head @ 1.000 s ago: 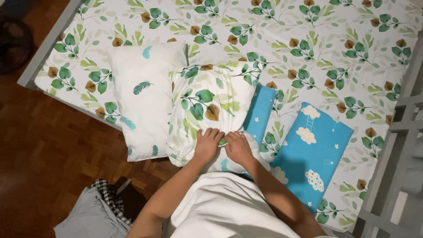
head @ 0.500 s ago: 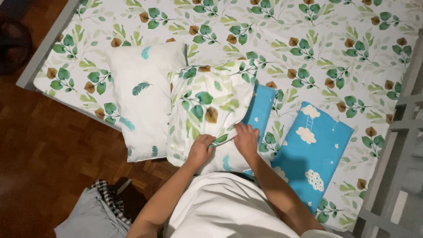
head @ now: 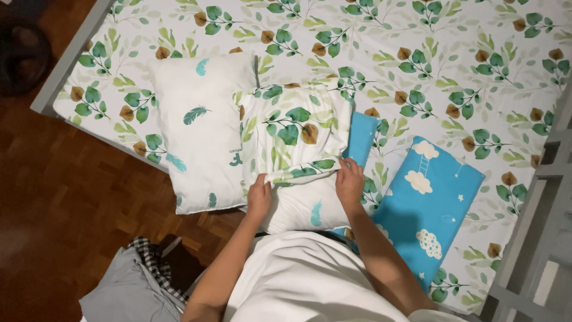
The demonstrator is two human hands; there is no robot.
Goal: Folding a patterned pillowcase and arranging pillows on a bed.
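Observation:
A white pillow with teal feathers (head: 304, 209) lies at the bed's near edge, partly inside a leaf-print pillowcase (head: 292, 134). My left hand (head: 258, 195) grips the pillowcase's open hem at its left corner. My right hand (head: 349, 180) grips the same hem at its right corner. The hands are apart, holding the opening wide across the pillow. The pillow's lower part sticks out bare below the hem.
A second feather pillow (head: 202, 128) lies to the left. Blue cloud-print pillows (head: 426, 209) lie to the right on the leaf-print bedsheet (head: 429, 71). A grey bed frame (head: 539, 203) runs along the right. Grey and checked clothes (head: 134, 286) lie on the wooden floor (head: 59, 209).
My hands were together at the middle of the hem; they have spread apart to its two corners and slid the pillowcase farther up the pillow.

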